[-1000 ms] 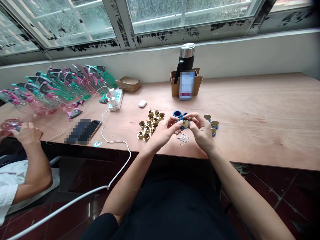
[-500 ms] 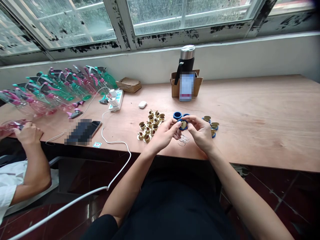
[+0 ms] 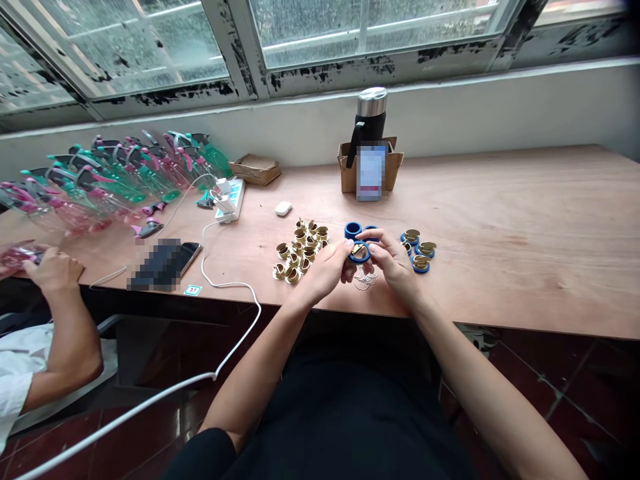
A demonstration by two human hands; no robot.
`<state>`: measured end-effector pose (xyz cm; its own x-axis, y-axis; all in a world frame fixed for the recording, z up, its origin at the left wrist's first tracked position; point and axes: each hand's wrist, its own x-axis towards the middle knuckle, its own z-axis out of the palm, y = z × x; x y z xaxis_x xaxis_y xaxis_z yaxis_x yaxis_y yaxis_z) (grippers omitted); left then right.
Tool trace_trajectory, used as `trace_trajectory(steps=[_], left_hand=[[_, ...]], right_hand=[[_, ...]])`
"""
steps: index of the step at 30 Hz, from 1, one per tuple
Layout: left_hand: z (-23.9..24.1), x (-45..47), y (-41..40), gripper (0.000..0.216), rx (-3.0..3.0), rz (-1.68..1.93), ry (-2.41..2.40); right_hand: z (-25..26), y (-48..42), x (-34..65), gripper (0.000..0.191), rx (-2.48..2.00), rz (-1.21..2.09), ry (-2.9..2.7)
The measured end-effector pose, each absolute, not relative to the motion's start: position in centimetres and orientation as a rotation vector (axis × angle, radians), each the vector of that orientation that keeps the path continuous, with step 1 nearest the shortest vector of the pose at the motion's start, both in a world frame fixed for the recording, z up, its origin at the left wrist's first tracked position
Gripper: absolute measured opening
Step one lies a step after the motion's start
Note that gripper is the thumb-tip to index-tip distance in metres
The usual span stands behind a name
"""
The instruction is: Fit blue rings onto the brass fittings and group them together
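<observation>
Near desk (image 3: 540, 273) front edge: pinching blue ring (image 3: 359, 261) between left hand (image 3: 326, 268) and right hand (image 3: 396, 265) fingertips; now showing brass fitting (image 3: 359, 249) less face-on; not verifiably seated.

Left hand (image 3: 327, 268) and right hand (image 3: 394, 265) hold blue ring (image 3: 361, 260).

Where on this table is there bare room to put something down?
The widest bare stretch of table lies right of the blue-and-gold pieces. A smaller one sits between the white case and the cardboard box by the black flask. It's crowded around the left hand and right hand, and at left, among the bottles.
</observation>
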<state>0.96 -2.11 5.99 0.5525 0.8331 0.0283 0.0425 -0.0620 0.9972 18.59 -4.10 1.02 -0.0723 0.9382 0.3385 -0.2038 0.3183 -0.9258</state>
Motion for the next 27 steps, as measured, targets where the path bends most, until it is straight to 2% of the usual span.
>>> trace_trajectory(steps=[11, 20, 27], left_hand=[[6.18, 1.47, -2.43, 0.045, 1.430, 0.779, 0.768], [6.13, 1.95, -2.65, 0.050, 1.277, 0.816, 0.747], [5.95, 1.60, -2.35, 0.047, 1.394, 0.743, 0.737]], right_hand=[[1.34, -4.10, 18.50, 0.029, -0.743, 1.160, -1.274], [1.36, -3.79, 18.62, 0.029, -0.780, 1.000, -1.211], [1.13, -3.83, 18.62, 0.028, -0.773, 1.132, -1.232]])
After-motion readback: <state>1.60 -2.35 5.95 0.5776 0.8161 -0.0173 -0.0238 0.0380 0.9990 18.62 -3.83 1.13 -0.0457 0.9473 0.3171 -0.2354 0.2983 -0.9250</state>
